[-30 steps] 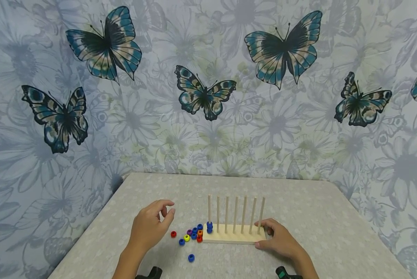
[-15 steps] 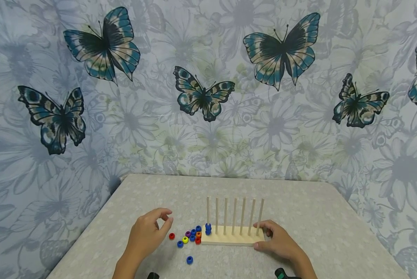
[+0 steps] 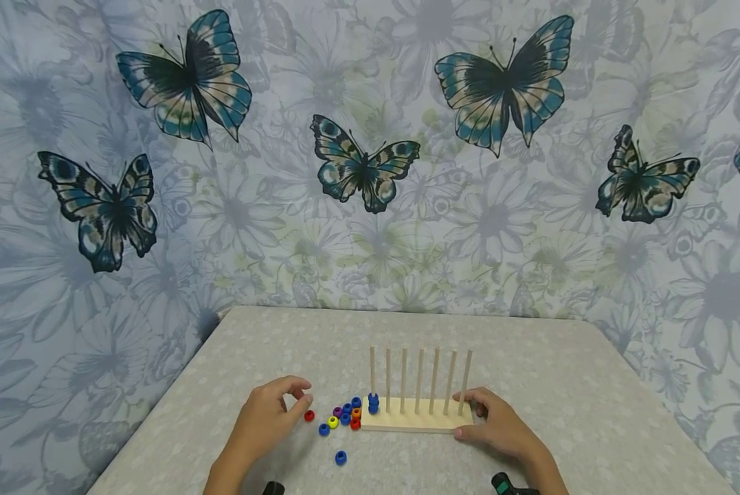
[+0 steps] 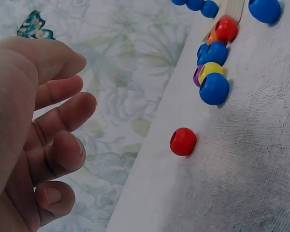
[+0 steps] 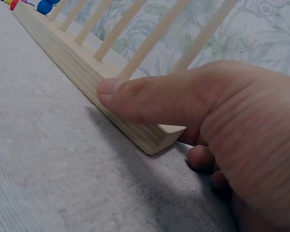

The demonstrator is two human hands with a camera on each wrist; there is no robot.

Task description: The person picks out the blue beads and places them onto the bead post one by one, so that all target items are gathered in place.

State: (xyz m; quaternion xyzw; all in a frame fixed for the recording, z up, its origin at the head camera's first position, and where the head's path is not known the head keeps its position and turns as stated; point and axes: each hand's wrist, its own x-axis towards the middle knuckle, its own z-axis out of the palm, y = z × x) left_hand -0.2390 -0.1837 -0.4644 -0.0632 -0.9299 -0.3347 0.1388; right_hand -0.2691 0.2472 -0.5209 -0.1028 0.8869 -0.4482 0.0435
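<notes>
- Left hand (image 3: pixel 269 412): bare, no ring, no glove; short trimmed nails show in the left wrist view.
- Right hand (image 3: pixel 499 426): bare as well, thumbnail short and unpainted.
- Both forearms bare, no sleeve in view.
- A small black device sits at each wrist near the bottom edge, the right one with a green-tinted part.

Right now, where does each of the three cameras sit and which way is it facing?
Head: above, facing forward and down at the table, peg board, beads, both hands.
Left wrist: behind the left hand, facing the red bead.
Right wrist: low by the right hand, facing along the peg board.
All share the board.
</notes>
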